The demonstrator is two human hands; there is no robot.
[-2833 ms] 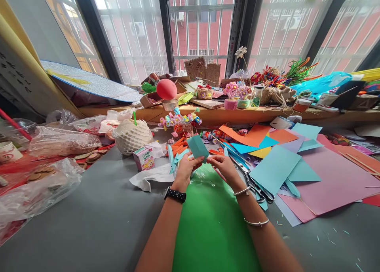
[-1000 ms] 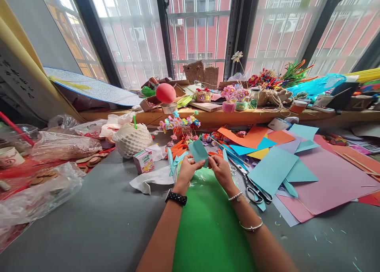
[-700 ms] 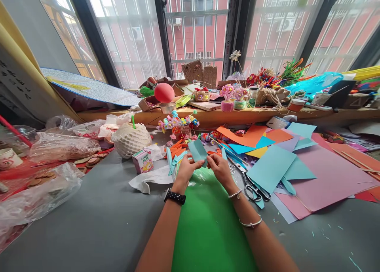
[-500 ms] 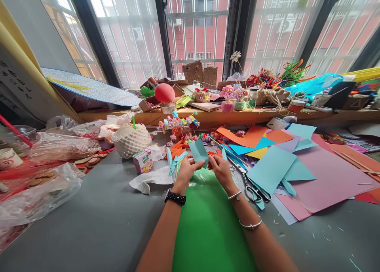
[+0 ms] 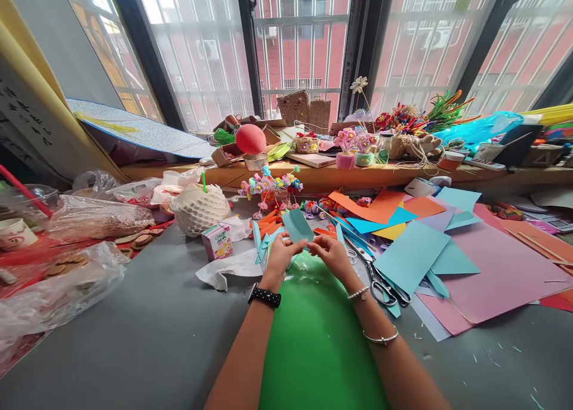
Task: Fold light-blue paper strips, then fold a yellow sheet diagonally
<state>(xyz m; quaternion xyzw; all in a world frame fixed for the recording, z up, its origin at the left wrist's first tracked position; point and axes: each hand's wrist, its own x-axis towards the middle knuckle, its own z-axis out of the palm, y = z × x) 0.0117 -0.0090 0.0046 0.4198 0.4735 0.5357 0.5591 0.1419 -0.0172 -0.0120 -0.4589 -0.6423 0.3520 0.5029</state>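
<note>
**Teal paper in the fingers, above a crowded grey table**

From my distant place, I look through the head camera onto a grey table (image 5: pixel 156 332), which runs up to a wooden sill (image 5: pixel 313 175). Behind the sill stand barred windows (image 5: pixel 201 58), and outside them I see a pink wall (image 5: pixel 293 58). On the right, coloured sheets (image 5: pixel 496 267) overlap one another, with scissors (image 5: pixel 380 287) at their near left side and small paper scraps (image 5: pixel 495 357) scattered nearer to me. On the left, a red covering (image 5: pixel 24 258) lies under plastic bags (image 5: pixel 85 276).

The teal paper (image 5: pixel 298 224) is in the air at the middle, above a smooth green surface (image 5: pixel 320 338) (what this green thing is, I cannot tell). The left hand (image 5: pixel 278 261) has it clamped at the lower edge, between thumb and fingers. The right hand (image 5: pixel 333 258) has its fingertips close together at the lower right corner; whether they pinch the paper, I cannot tell.

About writing: the pink and white carton (image 5: pixel 217 243) shows the letters "AD", and its other print is too small. The yellow-edged curtain (image 5: pixel 33 120) carries dark characters which I cannot read. The paper cup (image 5: pixel 17 234) has a red mark, also unreadable.
</note>
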